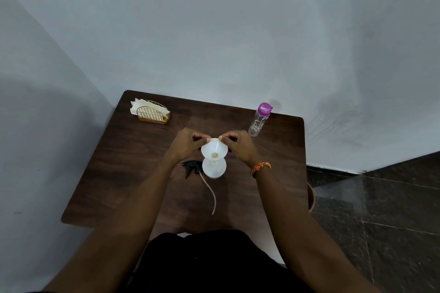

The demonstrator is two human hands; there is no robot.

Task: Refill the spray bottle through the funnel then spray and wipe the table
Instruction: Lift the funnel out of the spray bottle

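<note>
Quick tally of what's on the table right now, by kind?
Bottles: 2, the white spray bottle and the clear water bottle with a purple cap
Funnel: 1, pinched by left hand and right hand
Trigger sprayer head: 1
Napkin holder: 1
Total: 5

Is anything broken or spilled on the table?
No spill or damage shows. The one odd-looking thing is the black sprayer head lying on the table beside the white spray bottle, tube trailing; it is simply off for refilling. Both hands pinch the funnel rim over the bottle.
</note>
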